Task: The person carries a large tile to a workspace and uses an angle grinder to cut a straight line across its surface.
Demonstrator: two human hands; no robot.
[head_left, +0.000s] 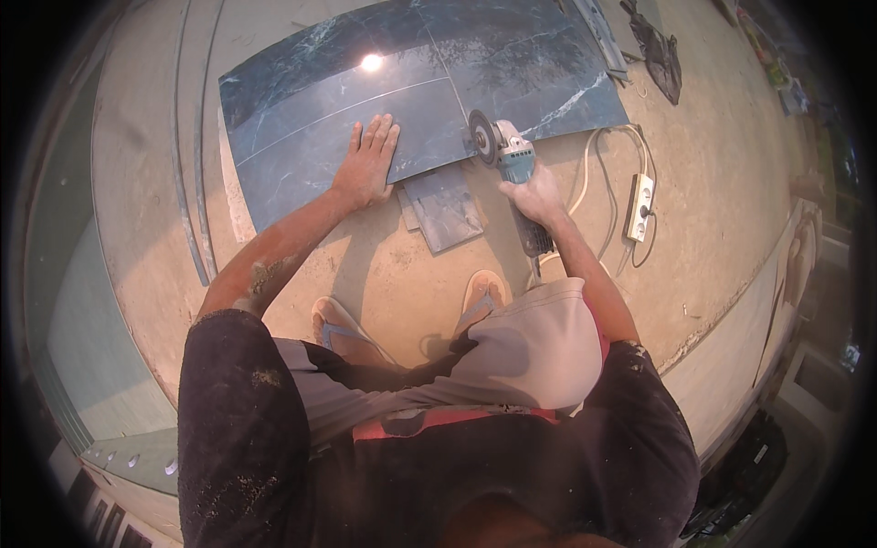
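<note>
A large glossy dark-blue tile [315,151] with pale veins lies in front of me, marked with thin light lines. My left hand [367,164] rests flat on its near edge, fingers stretched out and holding nothing. In my right hand [537,194] is an angle grinder [517,164], gripped round its body. The grinder's round disc [483,137] stands upright at the tile's near edge, close to a line that runs away across the surface. Whether the disc touches the tile or spins, I cannot tell. Smaller grey tile pieces [443,208] sit partly beneath the near edge.
A white power strip [639,208] with a plug in it lies to the right, its pale cable [585,178] looping near the tile. Long metal bars [176,137] lie at the left. A crumpled black bag [656,50] is at the far right. My sandalled feet are close to the tile pieces.
</note>
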